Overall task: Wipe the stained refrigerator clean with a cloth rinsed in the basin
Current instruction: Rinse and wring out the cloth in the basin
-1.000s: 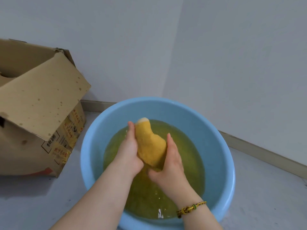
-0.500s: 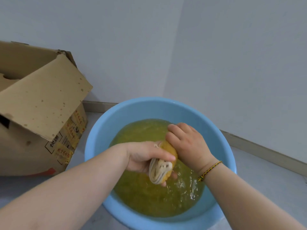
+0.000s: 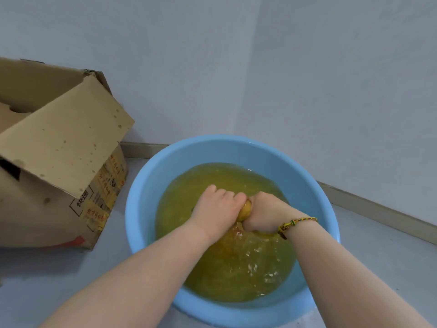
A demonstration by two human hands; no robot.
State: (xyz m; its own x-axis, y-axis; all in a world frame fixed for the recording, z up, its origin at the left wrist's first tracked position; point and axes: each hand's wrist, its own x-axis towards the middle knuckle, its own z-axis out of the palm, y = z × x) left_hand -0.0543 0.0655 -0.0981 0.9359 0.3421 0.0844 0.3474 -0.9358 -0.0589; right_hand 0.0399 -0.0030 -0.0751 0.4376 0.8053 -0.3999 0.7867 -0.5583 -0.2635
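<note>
Lowered toward the water (image 3: 236, 275), left hand (image 3: 216, 207) and right hand (image 3: 264, 214) grip the cloth (image 3: 246, 210); box (image 3: 59, 143) reads 快递.

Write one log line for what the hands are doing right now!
step: squeezing | left hand: grips cloth | right hand: grips cloth | where: blue basin of yellow water

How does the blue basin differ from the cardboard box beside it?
The basin is round and blue; the box is angular and brown, with a spotted flap. The basin holds yellowish water; what the box holds cannot be seen. Both stand on the floor.
</note>
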